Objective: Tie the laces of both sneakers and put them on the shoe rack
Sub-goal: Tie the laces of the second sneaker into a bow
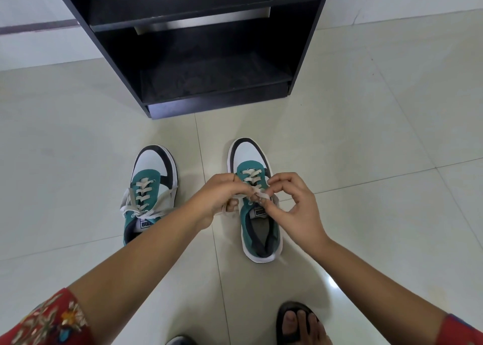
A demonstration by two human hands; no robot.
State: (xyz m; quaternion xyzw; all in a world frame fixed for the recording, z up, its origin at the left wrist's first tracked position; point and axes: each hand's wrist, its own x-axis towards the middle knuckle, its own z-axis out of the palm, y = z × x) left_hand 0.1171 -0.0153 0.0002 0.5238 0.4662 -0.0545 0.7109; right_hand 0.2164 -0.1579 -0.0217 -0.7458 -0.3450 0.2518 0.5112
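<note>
Head view shows both hands meeting directly over the right-hand sneaker point(257, 214), which stands on the tiled floor point(366, 141) with its long axis running away from the person, toe toward the black shoe rack point(209, 57). The left hand point(222, 195) and the right hand point(292, 201) are each pinched narrow on a strand of its white lace point(258, 194) above the tongue, so the knot sits between them and equally near to both. The other sneaker point(150, 190) lies parallel just to the left, its laces point(138, 203) loose; the left hand is nearer to it.
</note>
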